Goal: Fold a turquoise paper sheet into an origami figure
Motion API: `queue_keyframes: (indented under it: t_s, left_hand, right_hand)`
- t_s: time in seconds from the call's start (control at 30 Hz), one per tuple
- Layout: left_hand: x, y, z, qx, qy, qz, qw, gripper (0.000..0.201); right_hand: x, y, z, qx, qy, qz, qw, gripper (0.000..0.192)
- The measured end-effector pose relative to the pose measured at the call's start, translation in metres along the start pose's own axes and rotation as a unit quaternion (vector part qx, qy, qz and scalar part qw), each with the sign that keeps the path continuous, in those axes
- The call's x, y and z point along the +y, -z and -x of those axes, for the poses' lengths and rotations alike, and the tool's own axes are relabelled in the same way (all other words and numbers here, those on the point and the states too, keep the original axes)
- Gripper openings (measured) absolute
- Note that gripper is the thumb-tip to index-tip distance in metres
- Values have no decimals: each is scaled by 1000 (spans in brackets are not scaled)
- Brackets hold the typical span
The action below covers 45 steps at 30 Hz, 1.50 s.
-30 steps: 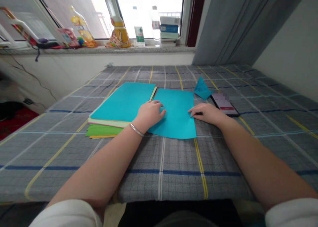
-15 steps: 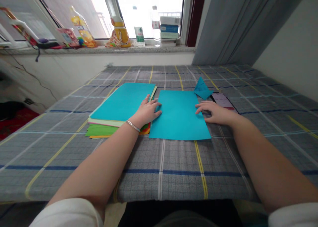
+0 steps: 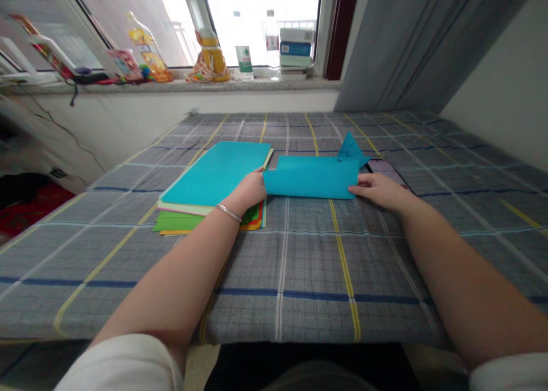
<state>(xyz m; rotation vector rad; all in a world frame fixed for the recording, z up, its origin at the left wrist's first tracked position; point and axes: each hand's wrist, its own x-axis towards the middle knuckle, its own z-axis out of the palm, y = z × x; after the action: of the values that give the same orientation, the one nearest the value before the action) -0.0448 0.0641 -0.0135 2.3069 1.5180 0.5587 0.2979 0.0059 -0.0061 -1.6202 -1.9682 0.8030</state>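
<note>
A blue sheet of paper [image 3: 310, 182] lies before me, its near part bent up and over toward the far edge. My left hand [image 3: 252, 191] pinches the sheet's left side, beside a stack of coloured paper [image 3: 218, 171] topped by another blue sheet. At the sheet's right side, my right hand [image 3: 377, 190] holds the turned-over part between thumb and fingers. Just behind the sheet's far right corner stands a folded blue paper piece [image 3: 351, 148], partly covered by the sheet.
A phone [image 3: 387, 171] lies right of the folded piece, partly behind my right hand. The plaid cloth [image 3: 317, 265] covers the table. Bottles, boxes and a tube [image 3: 244, 61] stand along the windowsill [image 3: 265, 85].
Both hands have taken hold of the blue sheet's sides. Its near edge has come up and away from me, so the sheet that lay flat is now doubled over.
</note>
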Motion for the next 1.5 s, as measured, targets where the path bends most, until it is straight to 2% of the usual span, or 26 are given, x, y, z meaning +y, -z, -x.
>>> queue_keyframes:
  t_s: [0.13,0.23,0.33,0.43,0.57,0.73,0.87,0.93,1.03,1.13,1.2,1.27,1.33,1.43,1.5]
  left_hand:
    - [2,1,1,46,33,140,989,46]
    - [7,2,3,79,46,192,977,54]
    - [13,1,4,85,39,167,981,47]
    - [19,-3,5,97,55,91,990,35]
    - [24,-6,7,102,79,62,990,32]
    - [30,-5,7,95,75,67,990,34]
    - [37,1,9,97,93,90,987,31]
    - [42,5,12,77,110,127,983,29]
    - [47,12,19,9,137,159,978,25]
    - [48,15,21,-59,190,126,972,31]
    - [46,15,21,-67,191,78,976,44]
    - [45,12,20,-39,149,5,988,55]
    - [45,8,19,-3,92,-81,992,55]
    - [48,0,21,42,42,-183,981,49]
    - [48,-3,22,62,23,-217,974,47]
  right_hand:
    - [8,-6,-6,39,-49,-74,995,33]
    - [8,-13,-9,61,-76,-56,994,30]
    - [3,-18,-11,89,-78,16,993,28]
    - [-1,-22,-13,123,-79,98,984,27]
    - [-3,-23,-14,142,-77,166,973,29]
    - [-5,-19,-12,94,-98,97,986,33]
    - [-9,-12,-5,22,-141,14,990,33]
    - [-12,-9,-2,-32,-171,-28,984,31]
    - [-15,-5,3,-95,-195,-46,975,28]
    - [-17,-4,5,-110,-205,-32,972,31]
    - [-19,-6,4,-110,-211,4,971,32]
    - [-22,-9,3,-92,-205,56,973,31]
    - [-23,-13,0,-57,-187,101,976,30]
    - [-23,-18,-3,-7,-169,147,975,30]
    - [-21,-20,-6,28,-150,186,971,29]
